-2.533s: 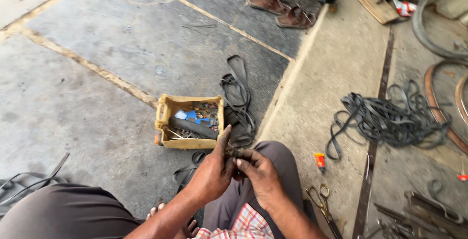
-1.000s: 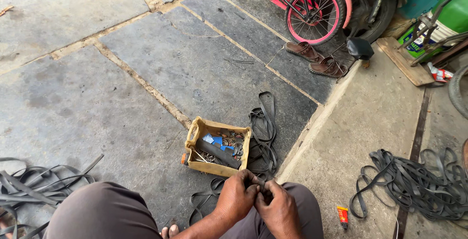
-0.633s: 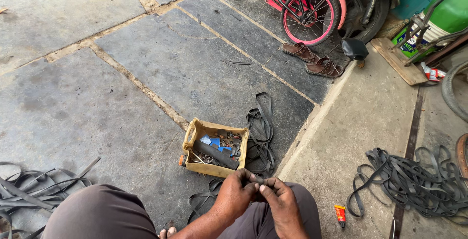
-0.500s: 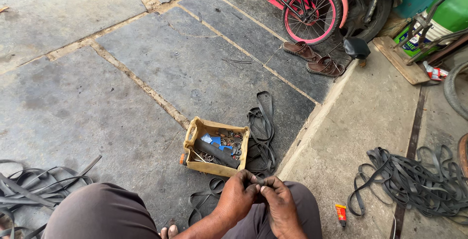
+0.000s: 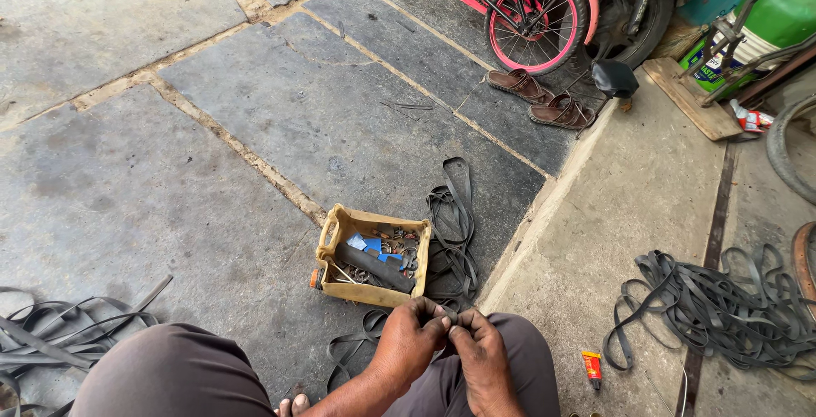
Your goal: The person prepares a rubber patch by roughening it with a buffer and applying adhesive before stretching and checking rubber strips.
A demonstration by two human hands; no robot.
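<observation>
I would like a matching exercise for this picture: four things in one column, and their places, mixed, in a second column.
Things:
1. small crate
2. brown sandals
3. small red tube
4. green cylinder

Places:
a. top right corner
b. beside the pink-wheeled bicycle
c. on the stone floor ahead of both hands
d. on the concrete right of the right knee

Pairs: 1-c, 2-b, 3-d, 4-a

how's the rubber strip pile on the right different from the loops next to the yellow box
The pile on the right is a big tangled heap spread over the raised concrete slab; the loops by the yellow box are only a few strands, laid long and narrow on the darker stone paving. The right pile lies apart from both hands; the loops run toward the left hand and right hand, which pinch something small and dark. Both look like flat black rubber bands.
</observation>
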